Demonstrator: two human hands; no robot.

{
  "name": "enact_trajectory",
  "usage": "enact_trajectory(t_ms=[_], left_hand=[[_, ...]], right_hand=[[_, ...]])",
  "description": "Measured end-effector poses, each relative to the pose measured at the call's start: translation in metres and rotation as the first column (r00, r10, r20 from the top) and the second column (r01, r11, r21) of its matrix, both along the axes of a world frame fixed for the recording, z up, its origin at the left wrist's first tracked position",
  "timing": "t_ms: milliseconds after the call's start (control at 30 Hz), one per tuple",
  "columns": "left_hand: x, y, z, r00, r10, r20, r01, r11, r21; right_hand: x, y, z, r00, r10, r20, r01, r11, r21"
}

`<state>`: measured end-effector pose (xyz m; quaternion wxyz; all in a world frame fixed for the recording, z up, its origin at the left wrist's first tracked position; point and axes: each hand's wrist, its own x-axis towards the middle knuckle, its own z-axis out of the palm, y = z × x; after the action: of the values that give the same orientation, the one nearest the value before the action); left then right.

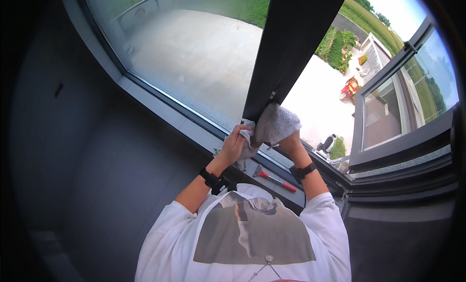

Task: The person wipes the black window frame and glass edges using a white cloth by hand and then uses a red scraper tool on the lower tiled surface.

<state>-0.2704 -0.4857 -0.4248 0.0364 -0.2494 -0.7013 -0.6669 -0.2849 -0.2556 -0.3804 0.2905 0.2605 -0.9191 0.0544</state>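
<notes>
A grey cloth [278,124] is bunched against the lower end of the dark window post [286,49]. My left hand [235,144] is closed on one end of it, fingers pinching a fold beside the post. At the cloth's other side, my right hand [291,142] grips it, with its fingers mostly hidden under the fabric. Part of the cloth hangs down between my hands toward the sill. Just below them, a scraper [274,178] with a red handle lies on the window sill [167,113], touched by neither hand.
A fixed glass pane [194,54] fills the left side, its surface hazy. On the right, a window sash [407,92] stands swung open to the outside. A dark wall [107,170] lies below the sill. Outdoors are pale paving and greenery.
</notes>
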Motion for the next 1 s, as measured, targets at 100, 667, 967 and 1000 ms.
enact_trajectory(t_ms=[100,667,967,1000], left_hand=[[-0.006,0.006,0.04,0.956,0.072,-0.284,-0.057,0.996,0.062],[-0.025,0.031,0.092,0.875,0.047,-0.481,-0.026,0.998,0.052],[-0.02,0.03,0.117,0.879,0.055,-0.474,-0.044,0.998,0.035],[-0.018,0.03,0.125,0.875,0.043,-0.482,-0.031,0.999,0.033]], right_hand=[[-0.008,0.005,0.052,0.989,-0.097,0.108,0.097,0.995,0.006],[-0.022,0.024,0.119,0.987,0.075,-0.142,-0.04,0.97,0.238],[-0.052,0.034,0.323,0.697,0.159,-0.7,0.118,0.936,0.33],[-0.055,0.03,0.326,0.674,0.162,-0.721,0.092,0.949,0.3]])
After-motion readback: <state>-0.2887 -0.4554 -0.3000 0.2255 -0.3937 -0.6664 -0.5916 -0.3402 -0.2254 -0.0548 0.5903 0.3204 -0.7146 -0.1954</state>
